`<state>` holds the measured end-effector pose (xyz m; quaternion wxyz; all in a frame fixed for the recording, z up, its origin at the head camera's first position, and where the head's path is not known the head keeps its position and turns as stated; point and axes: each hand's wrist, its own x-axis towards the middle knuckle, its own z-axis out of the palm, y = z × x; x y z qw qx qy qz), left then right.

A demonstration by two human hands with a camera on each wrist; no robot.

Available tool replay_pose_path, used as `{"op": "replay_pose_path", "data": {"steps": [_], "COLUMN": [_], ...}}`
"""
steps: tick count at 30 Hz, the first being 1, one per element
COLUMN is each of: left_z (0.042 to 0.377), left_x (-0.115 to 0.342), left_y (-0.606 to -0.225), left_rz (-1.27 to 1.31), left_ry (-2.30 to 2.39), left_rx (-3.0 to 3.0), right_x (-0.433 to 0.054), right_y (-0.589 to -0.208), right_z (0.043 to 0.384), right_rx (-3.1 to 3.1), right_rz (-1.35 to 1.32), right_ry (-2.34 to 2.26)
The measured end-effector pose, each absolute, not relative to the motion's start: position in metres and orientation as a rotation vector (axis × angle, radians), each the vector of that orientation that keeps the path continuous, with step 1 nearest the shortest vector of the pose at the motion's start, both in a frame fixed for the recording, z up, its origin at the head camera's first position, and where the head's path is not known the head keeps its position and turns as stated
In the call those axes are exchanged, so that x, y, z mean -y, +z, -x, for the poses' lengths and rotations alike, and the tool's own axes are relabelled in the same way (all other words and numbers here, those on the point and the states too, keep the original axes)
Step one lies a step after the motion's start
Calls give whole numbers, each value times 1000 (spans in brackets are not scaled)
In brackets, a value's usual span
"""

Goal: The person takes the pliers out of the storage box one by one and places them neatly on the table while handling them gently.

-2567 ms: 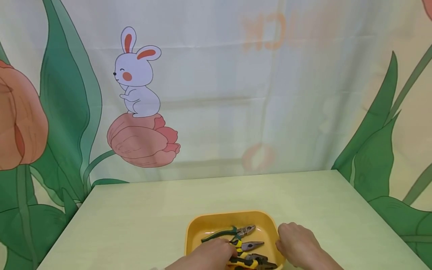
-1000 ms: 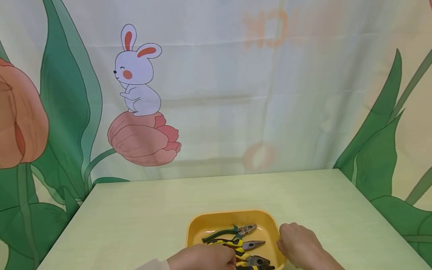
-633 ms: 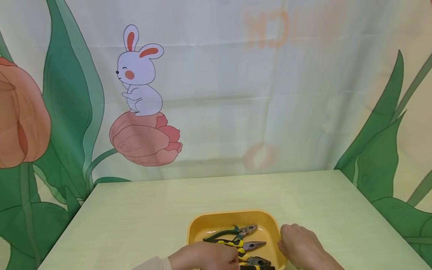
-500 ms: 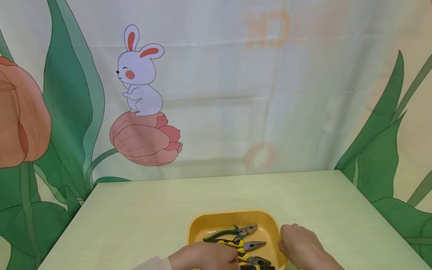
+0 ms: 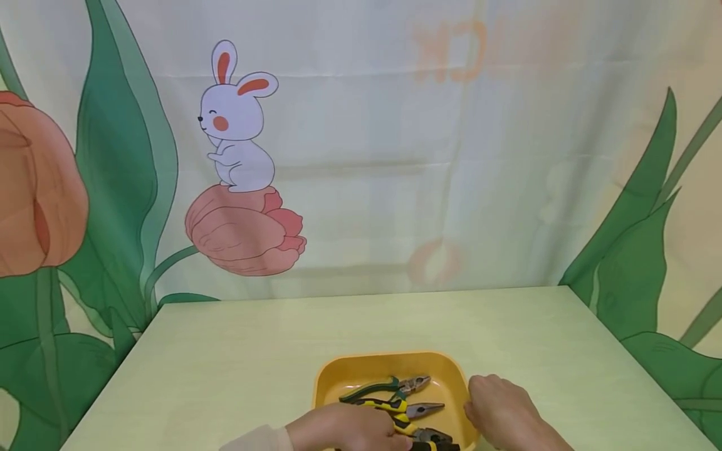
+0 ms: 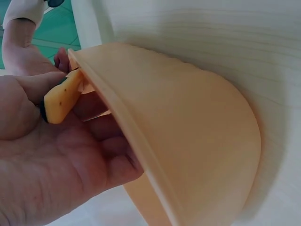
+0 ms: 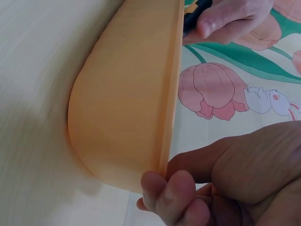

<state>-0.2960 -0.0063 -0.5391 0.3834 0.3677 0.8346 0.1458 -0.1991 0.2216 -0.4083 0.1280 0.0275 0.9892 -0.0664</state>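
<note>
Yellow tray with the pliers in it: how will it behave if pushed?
The yellow tray looks like thin, rimmed plastic, so probably fairly stiff and light itself. It seems to sit flat on the table, so likelier to slide than tip. The metal-headed pliers probably add real weight and could skid on its glossy floor.

yellow tray (image 5: 389,355) cut off at bottom, held tool (image 5: 441,446) partly hidden by left fingers (image 5: 387,426), lettering (image 5: 480,51) blurred

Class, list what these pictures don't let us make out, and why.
Head view: the near floor of the tray, cut off by the bottom edge.
Head view: handle ends of the broad-nosed pliers, covered by the left hand.
Head view: the orange lettering, too faint and blurred to read.
Left wrist view: where the yellow handle leads, hidden behind the tray's wall.
</note>
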Motion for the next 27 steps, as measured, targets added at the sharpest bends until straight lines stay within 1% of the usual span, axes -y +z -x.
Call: {"op": "replay_pose_path", "data": {"steps": [6,13,17,22,27], "left_z": [297,290,295,303,303], "left_x": [2,1,-3,-5,-6], "left_y": [-542,-540,-539,-538,-535], "left_rz": [-991,-938,-895,-914,-906], "left_ry": [290,301,323,365,402], "left_rx": [-2131,-2203,-2170,-2086,-2031], "right_x": [-222,-223,-222,-221,-222], "right_y": [-409,-410,-409,-408,-409], "right_z": [200,201,202,200,200], "right_rx": [-2880,-2868,-2868,-2868,-2868], "right_rz": [-72,-94,-90,-102,-109], "right_ry": [-194,-197,-195,-189,-204]}}
